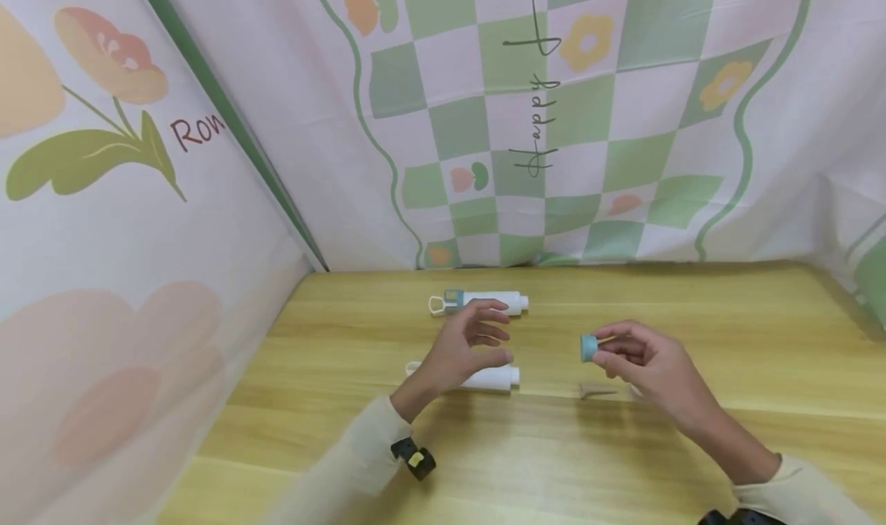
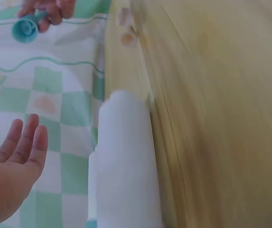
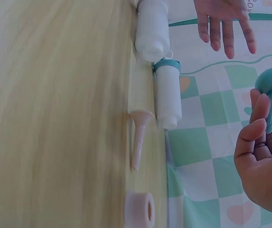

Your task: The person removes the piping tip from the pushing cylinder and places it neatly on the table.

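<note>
My right hand [image 1: 651,367] pinches a small teal cup-shaped piece [image 1: 588,347] above the table; the right wrist view shows a thin stem running down from its rounded end [image 3: 269,80]. My left hand [image 1: 460,348] is held over the near white bottle [image 1: 494,379], fingers spread and slightly bent, with nothing in them. That bottle lies on its side, its loop end partly hidden by the hand. Behind it lies a second white bottle [image 1: 493,303] with a teal collar and a white loop. A pinkish-beige funnel-shaped piece [image 1: 594,390] lies below the teal one.
A pale pink ring-shaped piece [image 3: 138,209] rests on the wooden table [image 1: 554,463], mostly hidden by my right hand in the head view. Patterned cloth [image 1: 512,125] hangs along the table's back edge, and another cloth [image 1: 104,279] along the left.
</note>
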`<state>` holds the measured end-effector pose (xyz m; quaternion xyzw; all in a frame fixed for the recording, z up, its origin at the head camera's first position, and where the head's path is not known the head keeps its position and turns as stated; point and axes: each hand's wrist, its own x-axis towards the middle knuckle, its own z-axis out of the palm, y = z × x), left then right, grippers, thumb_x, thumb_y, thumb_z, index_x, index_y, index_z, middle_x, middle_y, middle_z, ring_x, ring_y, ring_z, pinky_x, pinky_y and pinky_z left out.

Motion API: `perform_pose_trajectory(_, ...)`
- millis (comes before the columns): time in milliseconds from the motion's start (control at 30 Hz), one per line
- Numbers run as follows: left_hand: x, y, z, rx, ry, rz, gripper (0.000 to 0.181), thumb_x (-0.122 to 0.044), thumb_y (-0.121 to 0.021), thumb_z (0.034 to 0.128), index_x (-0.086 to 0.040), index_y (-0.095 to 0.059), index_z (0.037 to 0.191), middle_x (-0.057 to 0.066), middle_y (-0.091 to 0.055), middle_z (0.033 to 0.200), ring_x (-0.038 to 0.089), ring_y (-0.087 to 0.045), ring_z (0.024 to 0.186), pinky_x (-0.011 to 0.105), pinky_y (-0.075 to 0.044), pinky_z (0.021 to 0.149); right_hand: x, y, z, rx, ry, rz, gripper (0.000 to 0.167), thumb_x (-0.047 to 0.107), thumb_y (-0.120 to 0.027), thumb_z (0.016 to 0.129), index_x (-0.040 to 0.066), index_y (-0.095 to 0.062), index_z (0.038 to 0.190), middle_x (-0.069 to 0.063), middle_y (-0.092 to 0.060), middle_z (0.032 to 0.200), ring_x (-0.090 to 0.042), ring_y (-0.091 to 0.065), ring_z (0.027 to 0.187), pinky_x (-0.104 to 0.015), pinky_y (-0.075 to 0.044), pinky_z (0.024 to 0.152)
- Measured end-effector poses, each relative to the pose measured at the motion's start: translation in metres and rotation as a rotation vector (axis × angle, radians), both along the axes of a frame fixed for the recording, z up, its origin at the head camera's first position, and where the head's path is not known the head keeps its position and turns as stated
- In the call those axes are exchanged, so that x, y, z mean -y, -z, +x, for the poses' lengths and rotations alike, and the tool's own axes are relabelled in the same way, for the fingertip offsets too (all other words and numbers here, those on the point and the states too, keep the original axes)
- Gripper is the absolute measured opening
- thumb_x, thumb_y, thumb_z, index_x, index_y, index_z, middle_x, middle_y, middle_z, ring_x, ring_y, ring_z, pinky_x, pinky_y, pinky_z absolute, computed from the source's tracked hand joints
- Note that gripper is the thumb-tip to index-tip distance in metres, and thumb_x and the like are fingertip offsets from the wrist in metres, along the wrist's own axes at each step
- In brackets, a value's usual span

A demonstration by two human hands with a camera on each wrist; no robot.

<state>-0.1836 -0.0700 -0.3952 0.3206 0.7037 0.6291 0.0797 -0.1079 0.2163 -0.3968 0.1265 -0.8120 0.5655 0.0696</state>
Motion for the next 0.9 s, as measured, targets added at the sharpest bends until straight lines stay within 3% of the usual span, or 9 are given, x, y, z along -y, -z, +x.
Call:
perform_pose_trajectory(267,-0.014,0.004,0.01,0.024,0.027,0.069,0.056,0.006,-0.073,0.0852,-0.003,-0.051,0.136,0.015,-0.06,0.125,0.039,-0.061,0.11,0.045,-0.049,0.098,0.006,0.004,-0.001,-0.001,-0.011,-0.028,0.026,0.008,-0.065,0.097,-0.004,-0.061,0.12,-0.005,-0.073,0.096,-0.019,-0.068,0.076,-0.03,-0.057,0.064)
perform_pose_trajectory(733,-0.045,0.014,0.022,-0.013,0.015,0.08,0.05,0.004,-0.074,0.0868,-0.006,-0.055,0.132,0.015,-0.064,0.118,0.022,-0.066,0.104,0.037,-0.052,0.094,0.01,0.004,0.0,0.024,0.018,0.003,0.027,0.014,-0.065,0.099,-0.001,-0.061,0.121,-0.006,-0.072,0.096,-0.021,-0.067,0.078,-0.031,-0.056,0.065)
perform_pose_trajectory(900,-0.052,0.016,0.025,0.003,0.02,0.071,0.047,0.004,-0.074,0.0862,-0.004,-0.057,0.129,0.013,-0.066,0.116,0.017,-0.067,0.1,0.035,-0.053,0.092,0.011,0.005,0.0,0.02,0.012,0.002,0.026,0.013,-0.065,0.099,-0.001,-0.061,0.121,-0.006,-0.072,0.096,-0.022,-0.068,0.078,-0.031,-0.056,0.066)
